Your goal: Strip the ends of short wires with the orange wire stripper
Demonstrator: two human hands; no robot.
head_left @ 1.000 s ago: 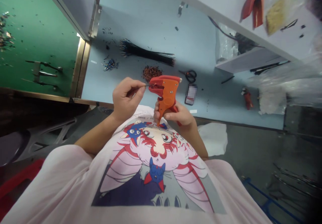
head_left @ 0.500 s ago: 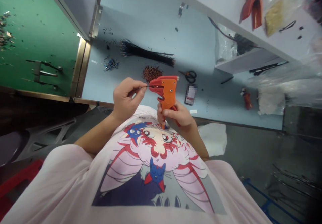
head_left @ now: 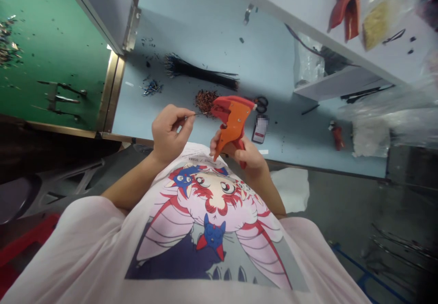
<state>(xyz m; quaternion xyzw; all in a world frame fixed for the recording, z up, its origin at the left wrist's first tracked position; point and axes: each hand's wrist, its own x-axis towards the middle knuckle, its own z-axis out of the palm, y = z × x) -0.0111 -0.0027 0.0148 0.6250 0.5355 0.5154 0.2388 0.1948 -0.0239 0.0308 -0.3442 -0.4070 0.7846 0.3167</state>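
My left hand (head_left: pixel 172 133) pinches a thin dark wire (head_left: pixel 197 114) between thumb and fingers, its end pointing right. In my right hand (head_left: pixel 251 154) is an orange and red wire stripper (head_left: pixel 234 118), held by its handles with the jaws turned left. The wire's tip lies just left of the jaws, apart from them. Behind the tool is a heap of small copper-brown scraps (head_left: pixel 206 100). Farther back lies a bundle of black wires (head_left: pixel 201 72).
Scissors (head_left: pixel 262 105) and a phone (head_left: pixel 260 129) lie right of the tool. A small pile of blue-tipped pieces (head_left: pixel 151 88) is at the left. A red-handled tool (head_left: pixel 337 136) lies farther right. A raised shelf (head_left: pixel 273 3) crosses the back right.
The wire's end has come out of the stripper's jaws. My right hand has tilted the stripper and shifted it to the right; my left hand has moved slightly left.
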